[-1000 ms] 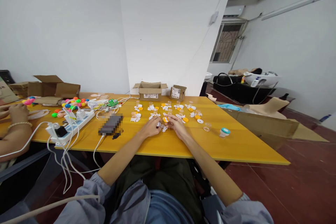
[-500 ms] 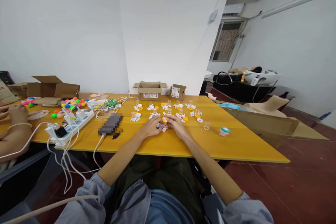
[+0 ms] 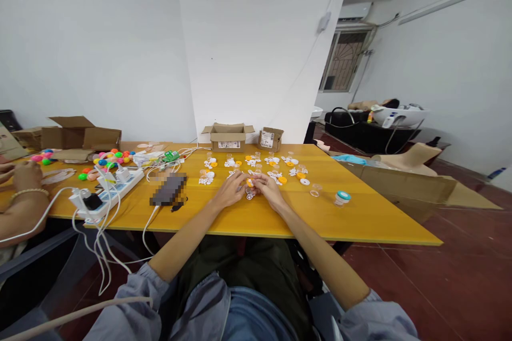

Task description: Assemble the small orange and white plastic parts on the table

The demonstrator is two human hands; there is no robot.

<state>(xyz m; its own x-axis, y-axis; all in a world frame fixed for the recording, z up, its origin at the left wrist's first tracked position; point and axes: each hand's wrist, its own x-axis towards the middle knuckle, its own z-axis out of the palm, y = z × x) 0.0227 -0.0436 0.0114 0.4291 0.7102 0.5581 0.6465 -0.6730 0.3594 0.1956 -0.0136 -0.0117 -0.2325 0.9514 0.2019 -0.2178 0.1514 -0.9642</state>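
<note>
My right hand pinches a small orange cap a little above the table. From the other side, my left hand curls its fingers close to the cap. Something pale shows between those left fingers, too small to name. Just below both hands lie white perforated discs. Beyond them stand several sets of clear cups, white discs and orange or white caps, such as the orange cap near my right fingers. A white ring-shaped cap lies farther right.
A lidded clear jar and a clear cup stand on the right of the table. Left are a dark blurred box, a power strip with cables, colourful balls and another person's arm. Cardboard boxes stand behind.
My left hand has shifted slightly up and its fingers now reach higher beside the orange cap. The cap has tilted or turned a little in my right fingers.
</note>
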